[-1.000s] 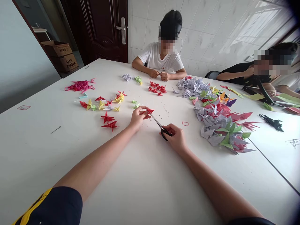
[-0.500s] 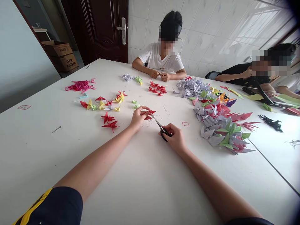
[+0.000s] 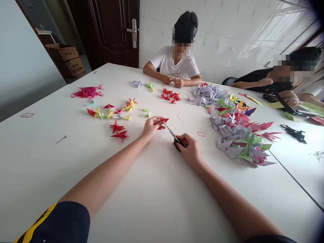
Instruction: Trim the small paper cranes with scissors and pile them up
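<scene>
Between the fingertips of my left hand (image 3: 152, 128) is a small red folded-paper crane (image 3: 165, 120), partly covered by the fingers. My right hand (image 3: 190, 148) grips the black handles of a pair of scissors (image 3: 172, 133), its blade tips touching or right beside the red paper. Tiny red paper scraps (image 3: 178, 118) lie scattered around the hands. To the left of my left hand rest two red paper cranes (image 3: 118, 135), and beyond them a group of red, yellow and green cranes (image 3: 110, 111).
A large heap of paper cranes (image 3: 234, 126) covers the table's right side. Pink cord (image 3: 87, 92) lies far left, black cord (image 3: 293, 133) far right. A person in white (image 3: 174, 64) sits opposite; another in black (image 3: 255, 79) handles a black paper cutter (image 3: 280, 101).
My hands, the scissors and the red paper are nearly unchanged. The view has shifted very slightly. At the far right, the co-worker's raised hand has come down onto the cutter's arm.
</scene>
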A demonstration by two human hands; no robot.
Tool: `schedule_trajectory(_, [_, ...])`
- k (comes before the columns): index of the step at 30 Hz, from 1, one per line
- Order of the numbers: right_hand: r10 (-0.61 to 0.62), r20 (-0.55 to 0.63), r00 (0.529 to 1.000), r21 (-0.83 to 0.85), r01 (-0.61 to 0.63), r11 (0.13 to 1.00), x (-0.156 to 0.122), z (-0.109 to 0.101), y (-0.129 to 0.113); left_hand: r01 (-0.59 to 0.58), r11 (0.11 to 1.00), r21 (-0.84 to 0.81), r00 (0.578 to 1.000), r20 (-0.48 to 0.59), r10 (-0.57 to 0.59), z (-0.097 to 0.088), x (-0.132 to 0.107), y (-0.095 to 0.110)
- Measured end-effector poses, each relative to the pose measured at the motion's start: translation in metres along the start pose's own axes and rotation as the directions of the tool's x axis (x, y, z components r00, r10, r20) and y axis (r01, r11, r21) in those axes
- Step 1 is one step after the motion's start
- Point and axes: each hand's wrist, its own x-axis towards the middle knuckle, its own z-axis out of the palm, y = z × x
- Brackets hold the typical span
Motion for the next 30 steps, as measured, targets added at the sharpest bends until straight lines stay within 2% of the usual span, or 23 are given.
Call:
schedule_trajectory(5, [0.007,0.013,1.000,-0.002,-0.007,1.000,0.0003,-0.0001,0.0003,-0.028,0.999,0.026,0.999,0.026,0.027,-0.0028,0.0030,-0.0052])
schedule_trajectory(14, [0.019,0.096,0.995,-0.025,-0.016,1.000,0.0027,-0.0025,-0.0011,0.013,1.000,0.003,0.999,0.029,-0.013,-0.0025,0.0015,-0.0025])
schedule_trajectory(21, [0.020,0.090,0.996,-0.072,-0.013,0.997,0.0040,-0.0043,-0.0022,0.030,0.999,-0.037,0.996,0.086,-0.026,-0.0017,0.0002,-0.0008])
schedule_trajectory(30, [-0.002,0.101,0.995,-0.092,0.011,0.996,0.0045,-0.0051,-0.0057,0.086,0.988,-0.130,0.992,0.101,-0.074,-0.0002,0.0006,0.0005])
